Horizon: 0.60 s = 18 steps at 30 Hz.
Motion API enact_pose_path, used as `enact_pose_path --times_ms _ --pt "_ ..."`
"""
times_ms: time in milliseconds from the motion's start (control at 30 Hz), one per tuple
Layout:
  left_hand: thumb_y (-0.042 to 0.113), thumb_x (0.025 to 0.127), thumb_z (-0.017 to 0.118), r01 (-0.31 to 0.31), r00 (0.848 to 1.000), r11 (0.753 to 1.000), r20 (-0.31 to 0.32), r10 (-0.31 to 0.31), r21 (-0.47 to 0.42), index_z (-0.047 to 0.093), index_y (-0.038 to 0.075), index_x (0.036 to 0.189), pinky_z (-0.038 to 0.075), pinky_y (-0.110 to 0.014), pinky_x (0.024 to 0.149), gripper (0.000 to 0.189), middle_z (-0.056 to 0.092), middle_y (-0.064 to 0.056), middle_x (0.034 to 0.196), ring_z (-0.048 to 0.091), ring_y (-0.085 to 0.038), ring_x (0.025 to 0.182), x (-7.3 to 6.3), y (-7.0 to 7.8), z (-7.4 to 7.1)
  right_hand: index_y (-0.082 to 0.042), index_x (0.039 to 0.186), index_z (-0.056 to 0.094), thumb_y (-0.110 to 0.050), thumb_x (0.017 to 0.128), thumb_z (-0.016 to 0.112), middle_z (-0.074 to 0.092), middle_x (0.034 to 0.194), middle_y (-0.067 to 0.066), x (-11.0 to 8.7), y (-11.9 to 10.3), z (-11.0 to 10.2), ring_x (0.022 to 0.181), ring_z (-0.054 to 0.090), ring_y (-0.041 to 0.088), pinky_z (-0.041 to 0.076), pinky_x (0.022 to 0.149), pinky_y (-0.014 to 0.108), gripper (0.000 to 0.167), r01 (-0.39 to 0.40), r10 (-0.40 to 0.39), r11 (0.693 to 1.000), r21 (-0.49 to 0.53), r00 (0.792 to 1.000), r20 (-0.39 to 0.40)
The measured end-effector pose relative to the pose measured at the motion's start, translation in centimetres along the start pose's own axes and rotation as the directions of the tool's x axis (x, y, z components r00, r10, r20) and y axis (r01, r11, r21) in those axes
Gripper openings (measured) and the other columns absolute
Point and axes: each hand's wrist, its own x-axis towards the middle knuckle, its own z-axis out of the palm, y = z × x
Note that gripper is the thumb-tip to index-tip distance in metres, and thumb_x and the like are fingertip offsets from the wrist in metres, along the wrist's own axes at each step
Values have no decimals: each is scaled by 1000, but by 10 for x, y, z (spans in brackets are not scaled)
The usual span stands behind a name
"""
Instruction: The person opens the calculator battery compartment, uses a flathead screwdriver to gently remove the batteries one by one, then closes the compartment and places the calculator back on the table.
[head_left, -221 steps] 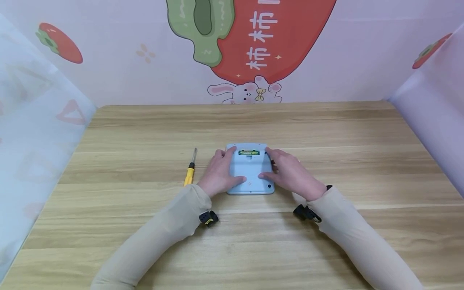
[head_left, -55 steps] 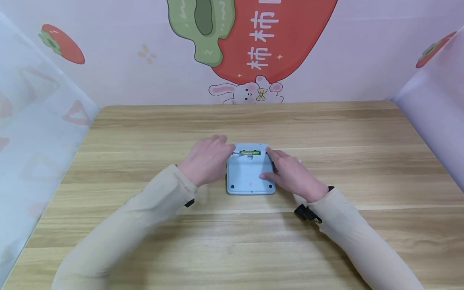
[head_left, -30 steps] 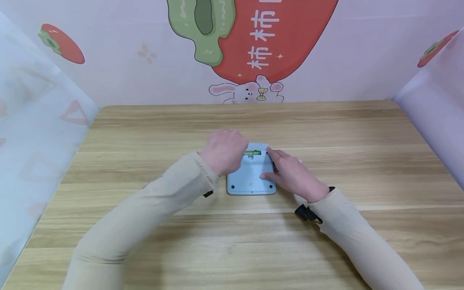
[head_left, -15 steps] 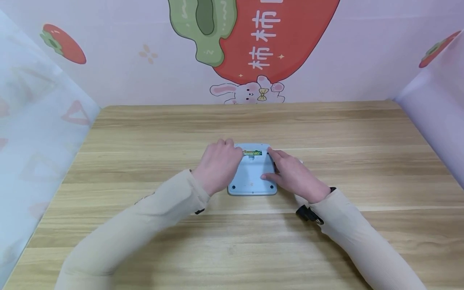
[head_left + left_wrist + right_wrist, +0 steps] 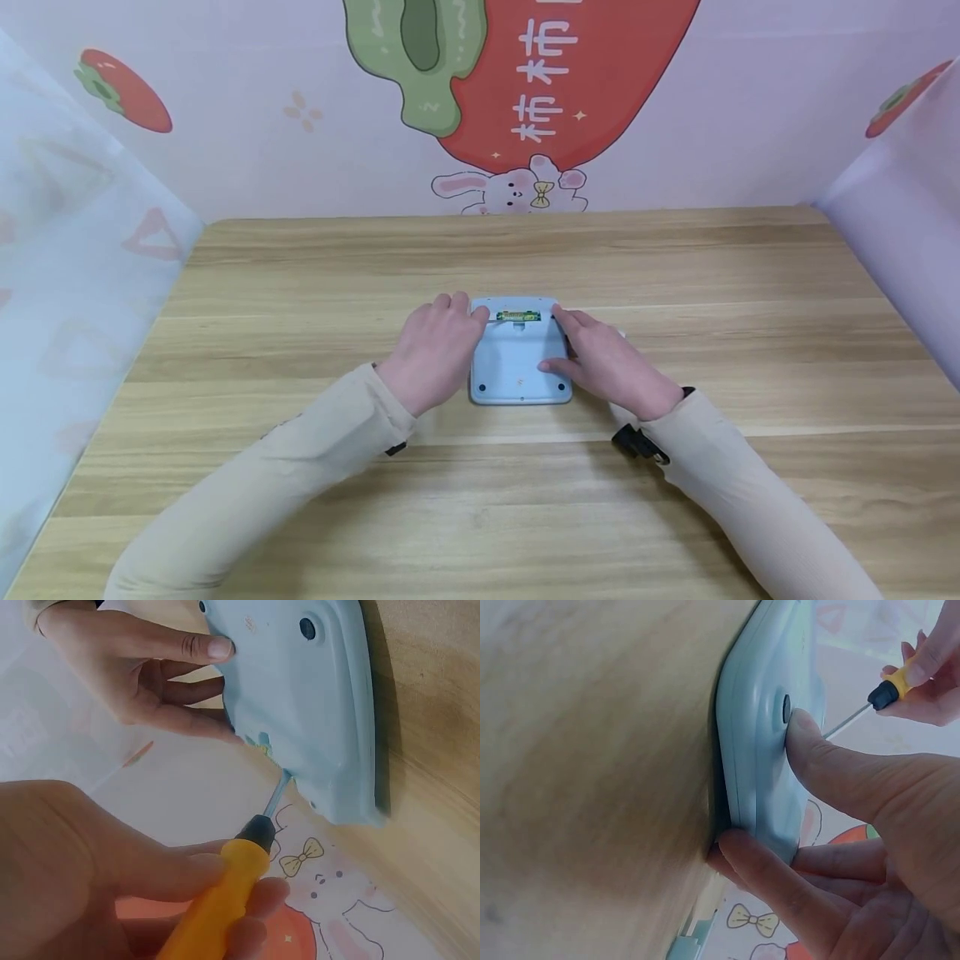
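A light-blue calculator [image 5: 521, 360] lies face down on the table, its back upward. A green and yellow battery [image 5: 519, 316] sits in the uncovered slot near its far edge. My left hand [image 5: 438, 350] holds a screwdriver [image 5: 214, 904] by the yellow handle. The metal shaft [image 5: 277, 793] slants to the battery slot, and its tip is at the slot's left end. My right hand [image 5: 611, 358] grips the calculator's right side, with the thumb on the back and fingers along the edge. In the head view the left hand hides the screwdriver's handle.
A small light-blue piece [image 5: 686, 946] lies on the table beyond the right hand in the right wrist view. The wooden table [image 5: 480, 500] ends at a printed backdrop [image 5: 247, 108] behind, with white sheets [image 5: 67, 250] at the sides.
The screwdriver that lay left of the calculator is now in my left hand. Over the last second that hand moved left, uncovering the whole battery. The right hand stays in place.
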Motion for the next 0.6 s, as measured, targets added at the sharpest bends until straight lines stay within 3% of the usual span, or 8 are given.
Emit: enact_pose_path --times_ms 600 --pt "3 78 69 -56 995 990 -75 66 133 69 6 101 42 -25 62 22 59 -10 85 50 -22 74 5 -4 -9 8 143 34 -25 85 74 51 134 27 0 3 2 118 57 35 46 98 46 78 19 -19 1000 4 1000 -13"
